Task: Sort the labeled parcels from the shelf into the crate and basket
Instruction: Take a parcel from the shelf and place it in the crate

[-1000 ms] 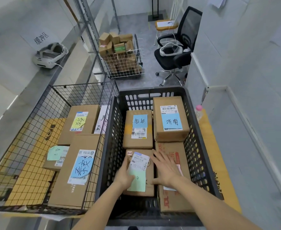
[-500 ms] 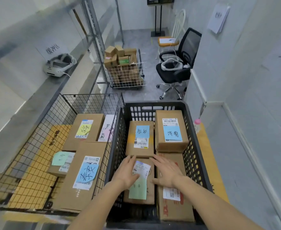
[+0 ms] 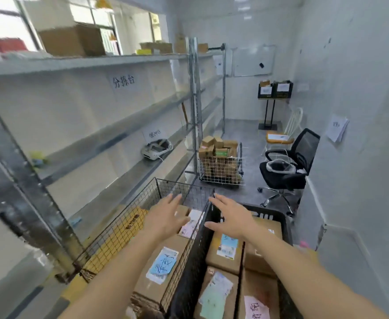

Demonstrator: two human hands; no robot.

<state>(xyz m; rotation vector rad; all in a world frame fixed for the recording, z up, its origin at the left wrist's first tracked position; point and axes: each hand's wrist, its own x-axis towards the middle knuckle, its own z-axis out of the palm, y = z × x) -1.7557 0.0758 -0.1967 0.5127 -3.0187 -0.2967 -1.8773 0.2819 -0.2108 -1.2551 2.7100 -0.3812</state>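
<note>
Both my hands are raised in the air with fingers spread and nothing in them. My left hand (image 3: pixel 165 217) hovers over the wire basket (image 3: pixel 129 217), my right hand (image 3: pixel 232 215) over the black plastic crate (image 3: pixel 278 217). The basket holds a large parcel with a blue label (image 3: pixel 163 265) and a smaller box partly hidden behind my left hand. In the crate lie a parcel with a green label (image 3: pixel 214 298), one with a blue label (image 3: pixel 228 247) and one with a pink label (image 3: pixel 256 307). The grey metal shelf (image 3: pixel 110 139) runs along the left.
A white headset (image 3: pixel 156 148) lies on a middle shelf board. A wire cart piled with small boxes (image 3: pixel 221 162) stands past the basket. A black office chair (image 3: pixel 287 166) and a white chair are at the right wall. Cardboard boxes sit on the top shelf (image 3: pixel 71 40).
Both hands have let go of the green-label parcel in the crate and risen forward. The view has tilted up from the crate toward the shelf and room.
</note>
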